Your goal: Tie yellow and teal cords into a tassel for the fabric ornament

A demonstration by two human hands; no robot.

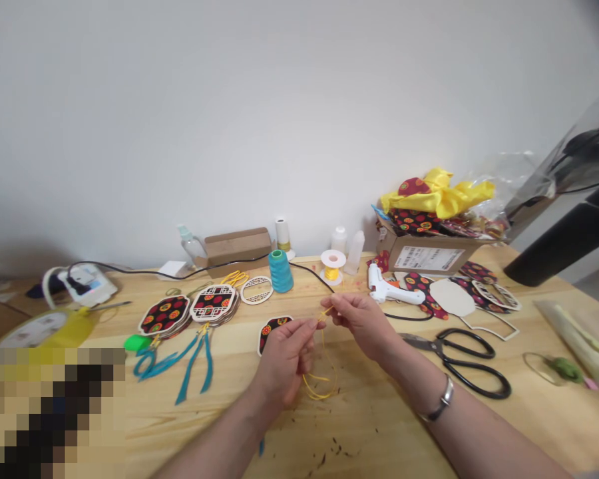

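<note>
Both hands pinch a thin yellow cord [321, 397] above the middle of the wooden table. My left hand [288, 356] grips it between thumb and forefinger. Close by on the right, my right hand [358, 321] has its fingertips closed on the same cord, and a watch-like metal band circles that wrist. A loop of the cord hangs down below the fingers. Partly hidden behind my left hand lies a fabric-covered pendant piece [268, 330] with a pale rim and a black and red pattern.
Large black-handled scissors [472, 364] lie right of my right arm, with a white glue gun [392, 287] behind. A teal thread cone [280, 271] and yellow cord spool [332, 271] stand at the back. Pendant stacks [213, 303] with teal tassels lie left; a fabric-filled cardboard box [424, 256] stands back right.
</note>
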